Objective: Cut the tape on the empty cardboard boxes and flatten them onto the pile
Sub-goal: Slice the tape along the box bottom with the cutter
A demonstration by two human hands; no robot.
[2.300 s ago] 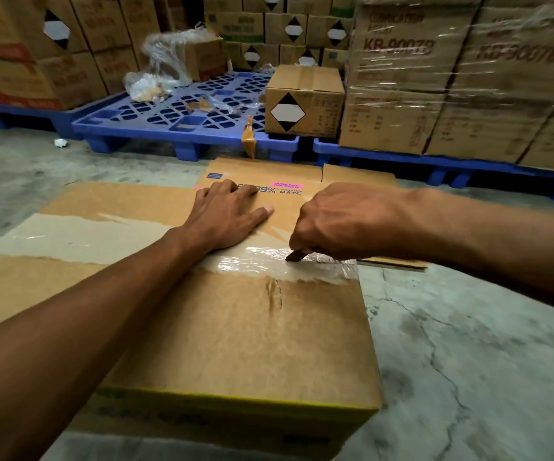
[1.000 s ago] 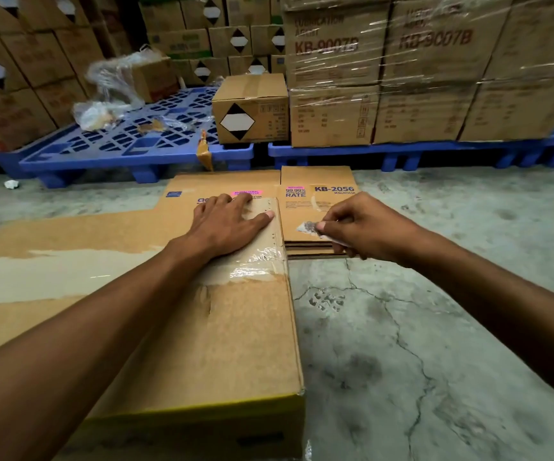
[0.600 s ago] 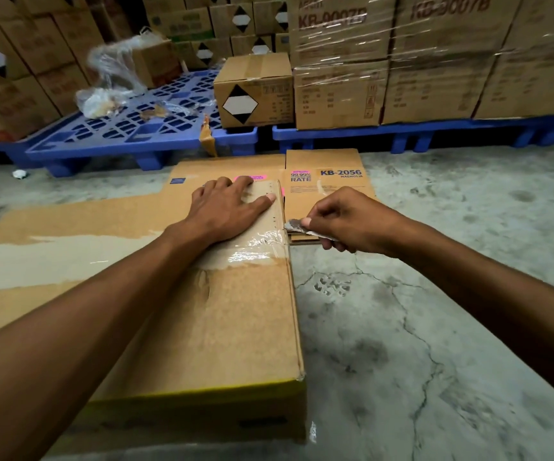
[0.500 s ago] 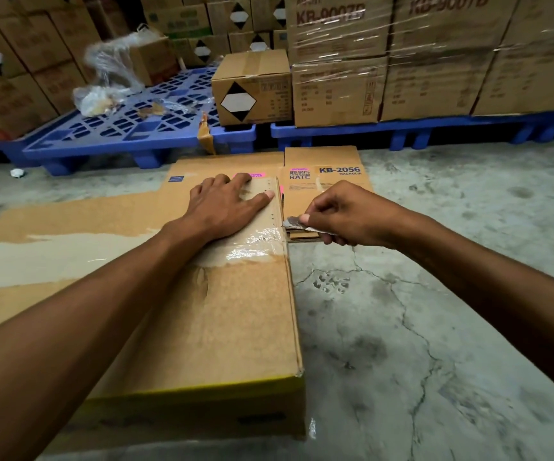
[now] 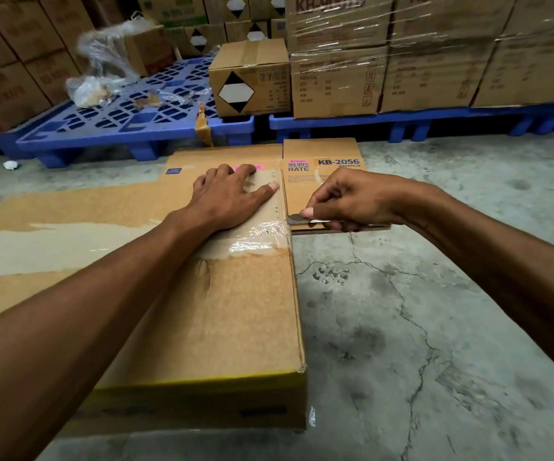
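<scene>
A large brown cardboard box (image 5: 229, 314) stands on the concrete floor in front of me, with a band of clear tape (image 5: 252, 242) across its top. My left hand (image 5: 232, 196) presses flat on the box top near the right edge. My right hand (image 5: 352, 201) grips a small cutter blade (image 5: 297, 220), whose tip touches the tape at the box's right edge. Behind the box lies a pile of flattened cartons (image 5: 325, 168) printed KB-2056.
Blue plastic pallets (image 5: 129, 128) line the back, one bearing a small box with a diamond label (image 5: 249, 81) and crumpled plastic wrap (image 5: 102, 71). Shrink-wrapped cartons (image 5: 435, 51) stack on the right pallet. Cracked concrete floor (image 5: 418, 311) spreads to the right.
My right hand came off the top of the box, swung out past its right edge, then brought the blade back in against the tape end. My left hand stayed pressed in place.
</scene>
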